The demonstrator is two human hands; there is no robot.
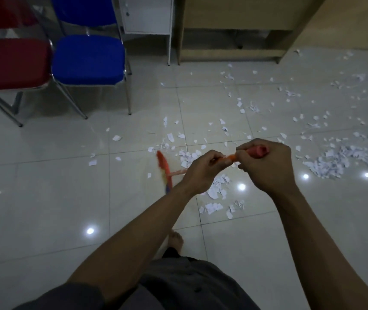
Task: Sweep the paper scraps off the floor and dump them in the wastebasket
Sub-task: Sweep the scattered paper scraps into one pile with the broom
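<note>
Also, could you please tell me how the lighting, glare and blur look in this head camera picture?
Head view: dim overall, with a bluish cast; round glare spots shine on the glossy floor; the broom head is smeared by motion blur, while the left hand and right hand gripping the handle look fairly sharp; wide-angle distortion slants the edges of the desk.

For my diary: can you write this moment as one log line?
phase: sweeping | left hand: holds broom | right hand: holds broom | paper scraps: on floor | wastebasket: unseen
</note>
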